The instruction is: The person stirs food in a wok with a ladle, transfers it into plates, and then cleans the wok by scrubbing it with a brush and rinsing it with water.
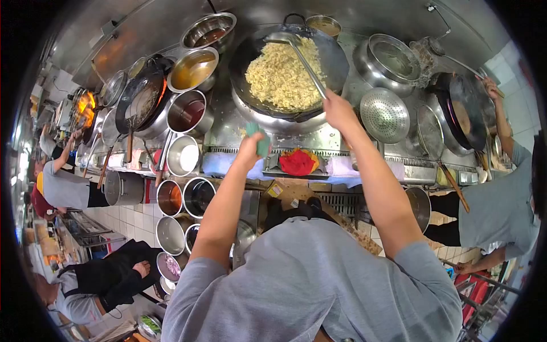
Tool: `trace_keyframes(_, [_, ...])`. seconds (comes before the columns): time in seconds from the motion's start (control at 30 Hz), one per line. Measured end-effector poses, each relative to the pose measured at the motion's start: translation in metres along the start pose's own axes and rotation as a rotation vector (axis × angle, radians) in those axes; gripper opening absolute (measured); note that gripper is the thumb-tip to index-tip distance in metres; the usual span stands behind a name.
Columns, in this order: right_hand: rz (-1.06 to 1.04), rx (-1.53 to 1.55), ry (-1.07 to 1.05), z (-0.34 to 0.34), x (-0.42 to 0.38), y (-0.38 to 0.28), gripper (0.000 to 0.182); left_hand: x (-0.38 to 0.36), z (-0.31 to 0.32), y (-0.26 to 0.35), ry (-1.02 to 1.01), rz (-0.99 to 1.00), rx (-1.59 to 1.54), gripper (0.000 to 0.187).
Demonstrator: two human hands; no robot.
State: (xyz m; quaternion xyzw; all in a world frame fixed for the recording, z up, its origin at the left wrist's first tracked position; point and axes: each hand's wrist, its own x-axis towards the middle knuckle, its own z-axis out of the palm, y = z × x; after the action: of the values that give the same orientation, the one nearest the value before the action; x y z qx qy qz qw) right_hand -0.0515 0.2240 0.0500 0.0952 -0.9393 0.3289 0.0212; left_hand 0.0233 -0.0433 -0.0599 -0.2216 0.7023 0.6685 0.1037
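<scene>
The right hand (337, 109) is closed in a full grip around the long steel handle of one metal ladle (296, 54), whose bowl end rests at the far rim of the large dark round wok (336, 60). That wok holds a single heap of pale yellow fried rice (280, 71) spread across most of its bowl. The left hand (250, 145) is closed around one folded green cloth (262, 141), held just at the near edge of the wok, over the steel worktop (228, 128).

One red and yellow rag (298, 162) lies on the front ledge of the worktop, between the two arms. Right of the wok sit one perforated round steel strainer (384, 115) and one shiny steel domed lid (390, 60). Left of the wok stand at least four round steel seasoning bowls; one holds amber liquid (192, 68), one dark red liquid (191, 111), one a white substance (185, 155). A second dark wok (139, 102) sits further left.

Three other people show: one in a grey shirt (501, 205) at the right, one (65, 185) at the left, one (102, 285) at lower left.
</scene>
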Motion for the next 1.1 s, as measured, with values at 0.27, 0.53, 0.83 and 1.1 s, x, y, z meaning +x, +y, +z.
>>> trace_keyframes(0.27, [0.057,-0.123,-0.263,0.05,-0.025,-0.053,0.041,0.037,0.041,0.056,-0.123,-0.338,-0.682,0.058])
trace_keyframes(0.53, [0.187,-0.451,-0.37,-0.05,-0.116,0.035,0.049,0.042,0.031,0.05,-0.182,-0.395,-0.755,0.065])
trace_keyframes(0.83, [0.233,-0.28,-0.14,0.008,-0.036,0.025,0.042,0.036,0.015,0.05,-0.368,-0.441,-0.762,0.067])
trace_keyframes(1.1, [0.218,-0.197,-0.053,0.025,-0.071,0.016,0.044,0.042,0.049,0.059,-0.277,-0.407,-0.733,0.066])
